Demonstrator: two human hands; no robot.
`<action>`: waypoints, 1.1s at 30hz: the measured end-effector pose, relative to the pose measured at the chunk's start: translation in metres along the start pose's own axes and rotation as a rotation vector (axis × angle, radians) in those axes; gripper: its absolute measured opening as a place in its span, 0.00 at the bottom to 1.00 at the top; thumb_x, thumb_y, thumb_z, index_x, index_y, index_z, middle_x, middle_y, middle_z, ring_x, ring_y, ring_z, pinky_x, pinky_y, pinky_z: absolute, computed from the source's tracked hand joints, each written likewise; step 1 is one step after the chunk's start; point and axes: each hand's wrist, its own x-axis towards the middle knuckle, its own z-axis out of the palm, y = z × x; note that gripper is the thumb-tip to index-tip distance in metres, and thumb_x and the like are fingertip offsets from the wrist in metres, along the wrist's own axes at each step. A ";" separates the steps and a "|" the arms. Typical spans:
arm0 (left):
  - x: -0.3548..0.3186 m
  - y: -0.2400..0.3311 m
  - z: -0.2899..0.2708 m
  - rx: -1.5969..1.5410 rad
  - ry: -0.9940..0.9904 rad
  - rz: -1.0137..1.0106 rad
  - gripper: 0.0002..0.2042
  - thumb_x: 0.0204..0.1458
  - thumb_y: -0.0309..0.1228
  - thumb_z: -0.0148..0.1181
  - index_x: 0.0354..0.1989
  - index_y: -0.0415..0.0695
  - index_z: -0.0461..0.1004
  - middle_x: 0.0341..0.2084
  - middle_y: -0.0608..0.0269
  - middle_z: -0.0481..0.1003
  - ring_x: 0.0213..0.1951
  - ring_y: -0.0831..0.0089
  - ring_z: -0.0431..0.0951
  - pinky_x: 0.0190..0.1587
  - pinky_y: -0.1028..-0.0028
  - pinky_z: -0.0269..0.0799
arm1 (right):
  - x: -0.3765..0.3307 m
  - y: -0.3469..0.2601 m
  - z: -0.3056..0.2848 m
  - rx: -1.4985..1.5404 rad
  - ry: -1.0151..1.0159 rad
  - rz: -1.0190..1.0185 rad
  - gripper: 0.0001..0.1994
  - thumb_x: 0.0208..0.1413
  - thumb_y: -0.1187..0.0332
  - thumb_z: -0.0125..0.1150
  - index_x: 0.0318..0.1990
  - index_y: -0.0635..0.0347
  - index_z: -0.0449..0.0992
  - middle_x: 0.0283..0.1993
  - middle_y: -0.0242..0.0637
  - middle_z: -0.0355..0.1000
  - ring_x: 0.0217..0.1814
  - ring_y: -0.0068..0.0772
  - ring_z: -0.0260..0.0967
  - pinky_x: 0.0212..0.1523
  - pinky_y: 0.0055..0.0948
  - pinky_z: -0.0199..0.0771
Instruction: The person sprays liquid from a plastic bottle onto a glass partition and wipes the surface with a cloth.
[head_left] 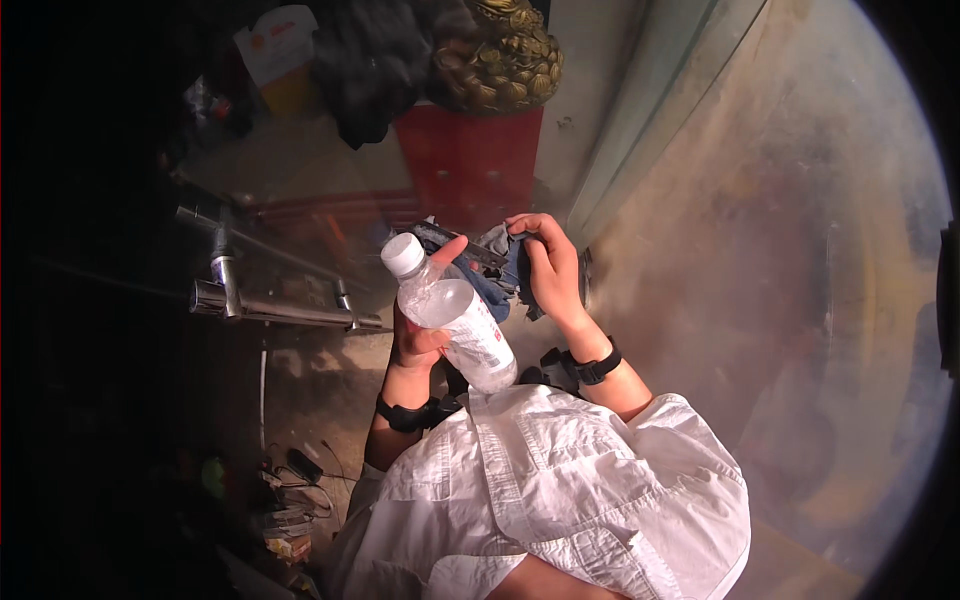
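My left hand (pixel 420 345) is wrapped round a clear plastic bottle (pixel 472 335) with a white cap and a pale label. The bottle leans up and to the left, its base close to my white shirt, and its cap is on. My left index finger sticks out past the bottle's neck. Beyond it, my right hand (pixel 550 270) has its fingers curled over the edge of a crumpled dark blue and grey cloth (pixel 488 285). Part of this cloth is hidden behind the bottle and the left hand.
A glass door with a chrome bar handle (pixel 275 305) is on the left. To the right stands a dusty, streaked glass panel (pixel 780 300). Ahead are a golden scaly ornament (pixel 510 60), a red panel (pixel 470 160) and a black bag (pixel 370 70). Cables (pixel 305 475) lie at the lower left.
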 end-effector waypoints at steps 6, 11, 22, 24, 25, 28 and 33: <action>0.005 -0.004 0.011 0.004 -0.087 -0.055 0.49 0.33 0.35 0.72 0.68 0.31 0.56 0.60 0.48 0.68 0.54 0.70 0.74 0.56 0.73 0.70 | -0.018 -0.008 -0.015 0.224 0.007 0.135 0.10 0.65 0.67 0.52 0.44 0.64 0.75 0.47 0.37 0.74 0.52 0.28 0.69 0.57 0.27 0.64; 0.004 -0.004 0.008 0.090 -0.152 -0.262 0.52 0.29 0.39 0.73 0.67 0.29 0.57 0.65 0.48 0.64 0.54 0.70 0.75 0.52 0.72 0.75 | -0.012 -0.044 -0.025 -0.025 -0.220 -0.005 0.08 0.57 0.70 0.63 0.41 0.64 0.76 0.45 0.39 0.74 0.49 0.34 0.71 0.53 0.30 0.68; 0.002 -0.022 0.012 0.019 -0.171 -0.168 0.50 0.29 0.42 0.73 0.65 0.30 0.62 0.68 0.59 0.58 0.62 0.73 0.65 0.61 0.74 0.62 | -0.021 -0.039 0.009 0.182 0.188 0.111 0.06 0.69 0.70 0.49 0.44 0.63 0.71 0.41 0.27 0.70 0.44 0.15 0.62 0.48 0.18 0.64; 0.006 -0.021 0.012 0.015 -0.129 -0.152 0.50 0.29 0.42 0.73 0.65 0.29 0.61 0.67 0.59 0.58 0.61 0.72 0.66 0.60 0.73 0.64 | -0.017 -0.042 0.014 0.254 0.241 0.092 0.06 0.68 0.70 0.51 0.43 0.62 0.71 0.42 0.30 0.73 0.46 0.18 0.67 0.47 0.23 0.67; 0.009 -0.018 0.015 0.004 -0.073 -0.133 0.51 0.29 0.42 0.74 0.65 0.29 0.61 0.67 0.59 0.58 0.61 0.72 0.67 0.60 0.72 0.65 | -0.014 -0.041 0.015 0.259 0.252 0.082 0.06 0.68 0.70 0.51 0.43 0.62 0.71 0.42 0.30 0.73 0.46 0.18 0.67 0.47 0.23 0.67; 0.005 -0.008 0.018 -0.041 -0.026 -0.164 0.50 0.30 0.41 0.72 0.66 0.28 0.60 0.66 0.59 0.59 0.57 0.72 0.71 0.55 0.71 0.72 | 0.007 -0.029 0.011 0.092 0.241 -0.046 0.05 0.65 0.71 0.56 0.43 0.62 0.74 0.46 0.32 0.71 0.54 0.21 0.63 0.51 0.26 0.66; -0.011 -0.003 0.002 -0.017 -0.019 -0.136 0.51 0.29 0.40 0.72 0.66 0.27 0.59 0.66 0.58 0.58 0.54 0.72 0.73 0.52 0.72 0.74 | 0.105 -0.024 -0.024 0.297 0.437 -0.093 0.07 0.65 0.68 0.60 0.42 0.62 0.74 0.35 0.26 0.74 0.35 0.15 0.69 0.37 0.18 0.69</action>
